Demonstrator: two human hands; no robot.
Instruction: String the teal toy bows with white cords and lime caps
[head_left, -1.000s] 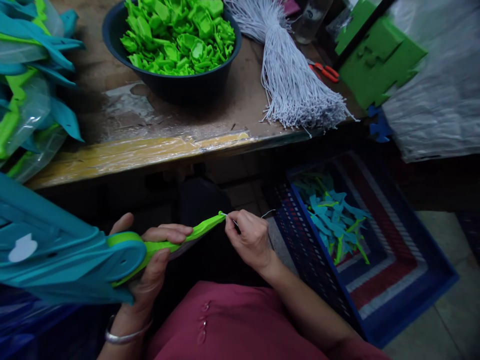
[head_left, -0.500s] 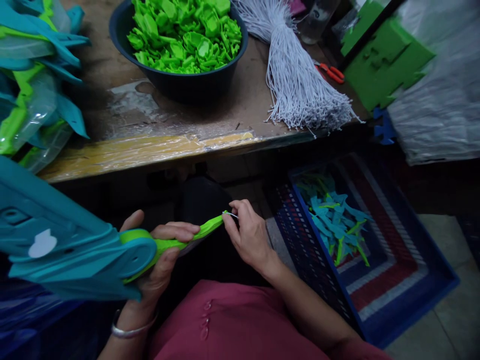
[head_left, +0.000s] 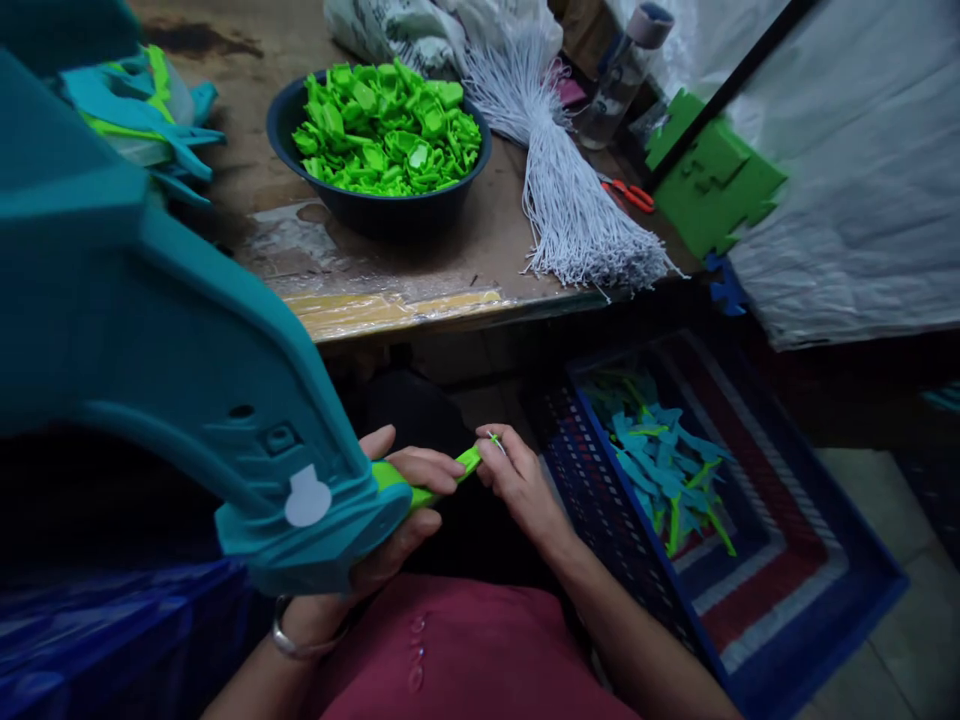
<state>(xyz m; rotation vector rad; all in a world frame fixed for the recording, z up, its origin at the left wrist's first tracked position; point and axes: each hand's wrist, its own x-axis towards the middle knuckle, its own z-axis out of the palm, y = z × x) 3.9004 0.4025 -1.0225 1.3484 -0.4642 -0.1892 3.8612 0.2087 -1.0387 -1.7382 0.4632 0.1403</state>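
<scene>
A large teal plastic toy part [head_left: 247, 380] with a white round sticker fills the left side, tilted down toward my lap. From its lower end a bright green plastic arm [head_left: 470, 459] sticks out to the right. My left hand [head_left: 427, 470] wraps round the joint where teal meets green, thumb below and fingers above. At the green arm's tip, my right hand [head_left: 521, 495] is closed in a pinch, with a short bit of white cord [head_left: 495, 439] showing at the fingertips. The rest of the cord is hidden.
On the table, a dark bowl [head_left: 277, 130] holds many green plastic pieces. Beside it lie a bundle of white cords [head_left: 577, 210] and red-handled scissors [head_left: 634, 195]. A blue crate [head_left: 810, 640] with teal and green parts stands lower right; teal-green parts [head_left: 142, 105] lie upper left.
The teal toy part has swung up and right, showing more of its length. Both hands have shifted right with the green arm, the right still pinching at its tip.
</scene>
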